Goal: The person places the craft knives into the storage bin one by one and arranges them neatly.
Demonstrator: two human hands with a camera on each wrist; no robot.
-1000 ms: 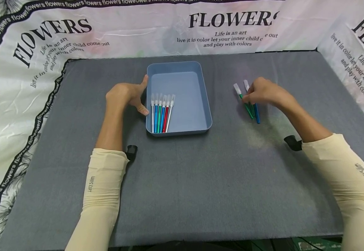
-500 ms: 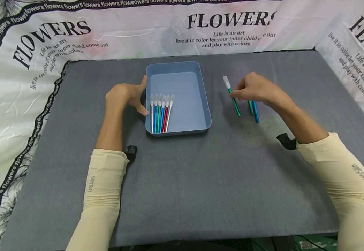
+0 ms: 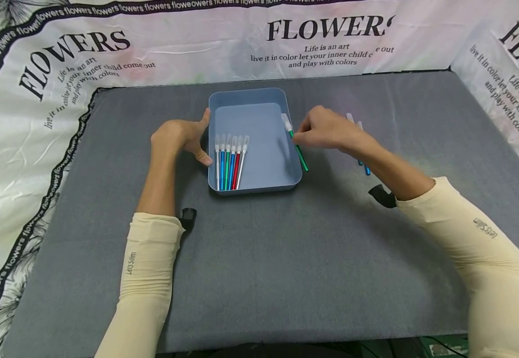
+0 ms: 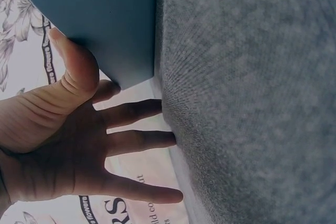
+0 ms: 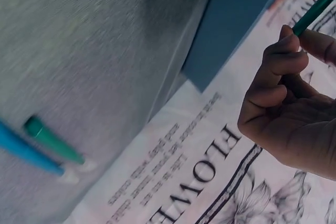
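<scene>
My right hand [image 3: 326, 129] pinches a green pen [image 3: 302, 158] with a whitish translucent cap between thumb and fingertips. In the head view this pen overlaps the right rim of a shallow blue-grey tray [image 3: 268, 124]. The right wrist view shows its green barrel [image 5: 319, 9] above the curled fingers. Along the tray's left side lies a row of several capped pens [image 3: 230, 164], silver, blue, green and red. My left hand [image 3: 179, 136] is at the tray's left wall, thumb against it; the left wrist view shows its fingers [image 4: 134, 141] spread and straight.
A blue pen [image 5: 26, 148] and another green pen [image 5: 55, 142] lie on the grey cloth [image 3: 286, 263], partly hidden behind my right forearm in the head view. A printed sheet with "FLOWERS" lettering [image 3: 326, 30] borders the table at the back and sides.
My right hand has lifted the green pen away from the other two and carried it left to the tray's right edge. The left hand and the tray have stayed put.
</scene>
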